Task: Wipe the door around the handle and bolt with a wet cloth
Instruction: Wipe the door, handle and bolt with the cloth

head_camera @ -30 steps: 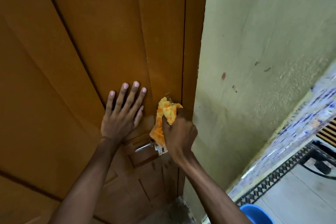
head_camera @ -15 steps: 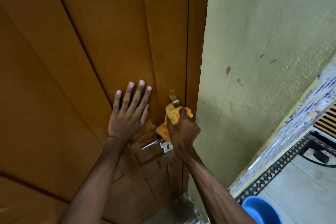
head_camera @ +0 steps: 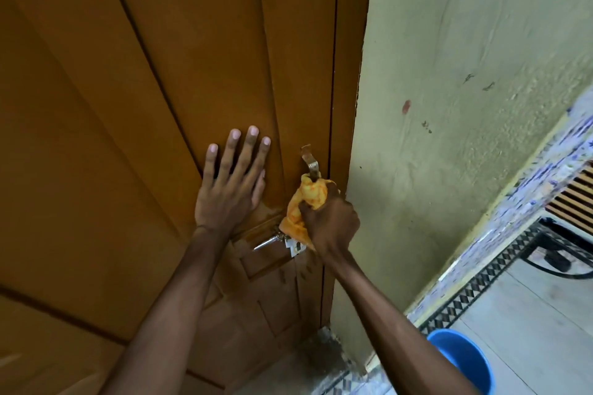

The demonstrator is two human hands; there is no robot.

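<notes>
The cloth has slid down off the bolt, toward the handle.

The right hand [head_camera: 330, 221] is closed around the bunched orange cloth [head_camera: 305, 205] and presses it on the door [head_camera: 192, 73] between the bolt [head_camera: 309, 160] and the handle [head_camera: 268, 242]. One second ago the cloth covered the bolt; now the metal bolt shows bare above it. The left hand [head_camera: 229, 183] stays flat, fingers spread wide, holding nothing, bracing the door. I judge the bolt area is wiped and the handle area comes next.
</notes>
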